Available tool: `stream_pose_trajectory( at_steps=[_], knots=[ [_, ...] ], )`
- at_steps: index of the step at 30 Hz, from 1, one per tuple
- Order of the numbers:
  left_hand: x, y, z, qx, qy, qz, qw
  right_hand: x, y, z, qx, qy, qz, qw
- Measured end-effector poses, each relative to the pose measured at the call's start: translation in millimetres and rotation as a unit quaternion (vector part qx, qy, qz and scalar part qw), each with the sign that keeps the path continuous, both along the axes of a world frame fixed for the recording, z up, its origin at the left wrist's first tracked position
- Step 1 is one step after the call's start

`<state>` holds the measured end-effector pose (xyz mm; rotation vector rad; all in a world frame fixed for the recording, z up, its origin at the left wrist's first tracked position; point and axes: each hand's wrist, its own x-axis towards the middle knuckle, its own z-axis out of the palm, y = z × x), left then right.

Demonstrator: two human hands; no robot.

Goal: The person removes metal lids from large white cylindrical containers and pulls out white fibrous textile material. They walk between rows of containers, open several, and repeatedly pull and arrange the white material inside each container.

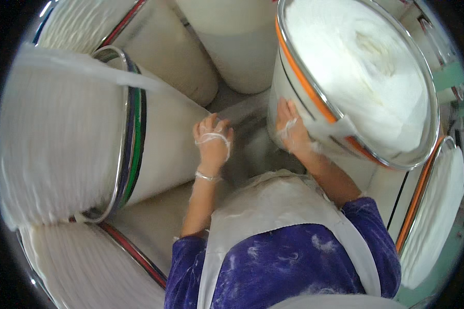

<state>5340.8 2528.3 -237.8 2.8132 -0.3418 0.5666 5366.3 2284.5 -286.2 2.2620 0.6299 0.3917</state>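
My left hand [213, 140] is at the lower end of a tilted white can [167, 136] with green and dark bands, its fingers apart and slightly bent. White fibre loops round its back and wrist. My right hand [292, 129] lies against the side of another white can [314, 126] with an orange band and metal rim, fingers stretched out. White fibre clings to this hand too. Coiled white fibre sliver [361, 77] fills that can. More sliver [62, 139] bulges from the tilted can, and a loose strand [98, 72] crosses over its rim.
Cans with red bands stand at the upper left and lower left, the latter full of sliver [82, 268]. Two plain pale cans [237, 46] stand close together at the back. At the right is another orange-banded can with sliver [433, 216]. Grey floor [242, 100] shows between the cans.
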Motion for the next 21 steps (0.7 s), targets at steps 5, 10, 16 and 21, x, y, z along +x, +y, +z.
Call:
stream_pose_trajectory(
  at_steps=[5, 10, 16, 21],
  knots=[
    [19.9, -1.8, -35.8, 0.005, 0.111, 0.04, 0.993, 40.8, -21.0, 2.8, 0.186, 0.053, -0.071, 0.978],
    [97.8, -45.8, -68.9, -0.025, 0.216, -0.015, 0.976, 86.1, -41.7, 4.4, 0.408, -0.003, 0.003, 0.913],
    [253.1, -63.7, -110.5, 0.053, 0.435, 0.006, 0.899, 126.3, -47.1, 14.5, 0.406, 0.013, -0.019, 0.914],
    [378.6, -27.5, -114.2, 0.156, 0.38, 0.048, 0.911, 150.5, -42.9, 39.6, 0.445, 0.091, -0.066, 0.889]
  ],
)
